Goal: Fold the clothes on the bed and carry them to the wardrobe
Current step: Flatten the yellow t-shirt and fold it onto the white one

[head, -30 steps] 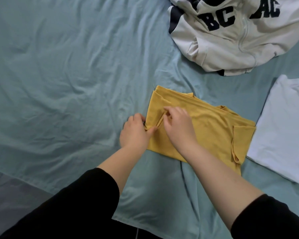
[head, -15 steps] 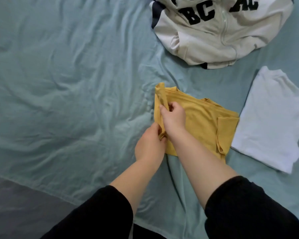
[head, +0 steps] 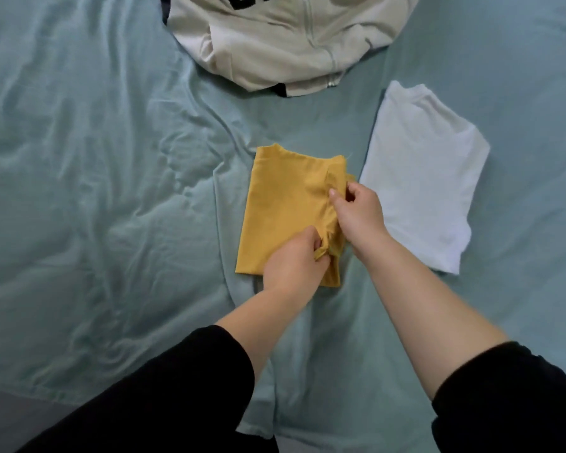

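Observation:
A yellow shirt (head: 283,204) lies folded into a narrow upright rectangle in the middle of the bed. My left hand (head: 294,259) pinches its lower right edge. My right hand (head: 356,212) pinches the same folded edge higher up, near the top right corner. A folded white shirt (head: 428,178) lies flat just to the right of the yellow one. An unfolded cream zip jacket (head: 275,44) with dark lettering is spread at the top of the view.
The bed is covered by a wrinkled pale teal sheet (head: 95,174), open to the left of the clothes. Its near edge runs along the bottom left, with grey floor (head: 7,420) beyond it.
Both hands carried the left side of the yellow shirt over to the right, halving its width. They now hold the right edge next to the white shirt.

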A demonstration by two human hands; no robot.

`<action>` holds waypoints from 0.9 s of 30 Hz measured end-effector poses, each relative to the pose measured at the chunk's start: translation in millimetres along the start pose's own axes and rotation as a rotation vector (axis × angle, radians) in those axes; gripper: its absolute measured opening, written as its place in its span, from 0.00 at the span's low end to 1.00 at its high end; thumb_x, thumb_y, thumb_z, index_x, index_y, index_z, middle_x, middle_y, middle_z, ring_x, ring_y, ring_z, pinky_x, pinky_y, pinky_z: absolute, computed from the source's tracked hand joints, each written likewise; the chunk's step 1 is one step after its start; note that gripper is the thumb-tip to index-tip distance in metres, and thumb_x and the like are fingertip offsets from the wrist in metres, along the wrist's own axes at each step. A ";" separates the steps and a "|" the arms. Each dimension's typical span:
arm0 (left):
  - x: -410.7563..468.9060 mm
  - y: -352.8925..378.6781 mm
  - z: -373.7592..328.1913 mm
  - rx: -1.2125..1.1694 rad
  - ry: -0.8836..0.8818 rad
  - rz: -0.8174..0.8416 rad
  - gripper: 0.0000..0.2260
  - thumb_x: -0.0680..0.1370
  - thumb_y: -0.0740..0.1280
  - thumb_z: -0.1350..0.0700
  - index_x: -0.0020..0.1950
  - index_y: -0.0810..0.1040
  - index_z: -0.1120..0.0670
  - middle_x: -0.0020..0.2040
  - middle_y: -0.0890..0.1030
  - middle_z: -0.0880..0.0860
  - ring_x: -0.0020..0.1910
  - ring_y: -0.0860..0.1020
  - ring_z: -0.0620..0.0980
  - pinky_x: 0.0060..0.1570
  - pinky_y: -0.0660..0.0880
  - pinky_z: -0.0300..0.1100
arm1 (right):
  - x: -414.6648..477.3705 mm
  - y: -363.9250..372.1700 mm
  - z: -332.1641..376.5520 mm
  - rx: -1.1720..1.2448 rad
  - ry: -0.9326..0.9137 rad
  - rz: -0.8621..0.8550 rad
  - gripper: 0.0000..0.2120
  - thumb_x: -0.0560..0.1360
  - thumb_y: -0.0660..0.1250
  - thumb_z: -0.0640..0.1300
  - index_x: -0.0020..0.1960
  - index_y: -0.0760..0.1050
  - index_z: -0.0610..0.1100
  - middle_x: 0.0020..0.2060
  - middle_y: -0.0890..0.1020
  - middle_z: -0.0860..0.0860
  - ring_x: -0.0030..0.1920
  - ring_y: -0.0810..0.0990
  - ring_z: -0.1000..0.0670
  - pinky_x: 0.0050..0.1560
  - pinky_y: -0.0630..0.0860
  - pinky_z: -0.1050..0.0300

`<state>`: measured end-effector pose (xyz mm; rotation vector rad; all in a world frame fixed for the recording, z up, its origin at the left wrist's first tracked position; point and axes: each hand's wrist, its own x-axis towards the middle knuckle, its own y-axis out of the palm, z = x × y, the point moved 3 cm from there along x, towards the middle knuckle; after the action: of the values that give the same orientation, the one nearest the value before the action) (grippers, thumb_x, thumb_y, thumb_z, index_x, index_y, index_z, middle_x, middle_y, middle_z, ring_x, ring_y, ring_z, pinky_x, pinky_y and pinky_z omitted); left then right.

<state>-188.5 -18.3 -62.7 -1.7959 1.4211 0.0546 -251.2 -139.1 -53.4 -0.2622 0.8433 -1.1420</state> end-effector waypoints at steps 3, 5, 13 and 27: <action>3.1 17.5 -5.2 0.010 -0.022 0.006 0.10 0.75 0.65 0.51 0.42 0.64 0.47 0.33 0.70 0.46 0.33 0.69 0.50 0.27 0.58 0.43 | 9.3 -8.0 -16.1 -0.035 0.023 -0.013 0.12 0.77 0.63 0.44 0.48 0.76 0.33 0.42 0.80 0.39 0.42 0.76 0.42 0.45 0.75 0.47; 5.8 25.1 -5.2 0.036 -0.030 0.016 0.09 0.76 0.65 0.50 0.44 0.65 0.48 0.34 0.70 0.45 0.34 0.71 0.50 0.27 0.60 0.43 | 14.8 -9.0 -26.1 -0.043 0.049 0.002 0.11 0.78 0.63 0.43 0.48 0.76 0.35 0.40 0.79 0.43 0.43 0.77 0.43 0.45 0.76 0.48; 26.3 -15.3 2.7 0.083 0.183 -0.158 0.10 0.80 0.62 0.46 0.56 0.78 0.48 0.53 0.79 0.47 0.54 0.77 0.50 0.53 0.74 0.47 | -1.5 -15.6 -25.1 -0.335 -0.331 -0.274 0.18 0.76 0.63 0.43 0.66 0.70 0.45 0.62 0.74 0.46 0.61 0.74 0.44 0.59 0.68 0.49; 59.1 -30.1 52.7 0.851 0.443 -0.068 0.32 0.76 0.37 0.30 0.76 0.32 0.41 0.77 0.32 0.52 0.77 0.34 0.55 0.73 0.34 0.59 | -33.7 32.6 -76.4 -0.908 -0.594 0.036 0.29 0.81 0.43 0.58 0.78 0.44 0.49 0.76 0.41 0.53 0.78 0.46 0.48 0.74 0.32 0.46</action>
<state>-119.4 -32.0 -109.8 -1.1596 1.3665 -0.8988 -287.8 -78.7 -108.5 -1.2616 0.7683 -0.5197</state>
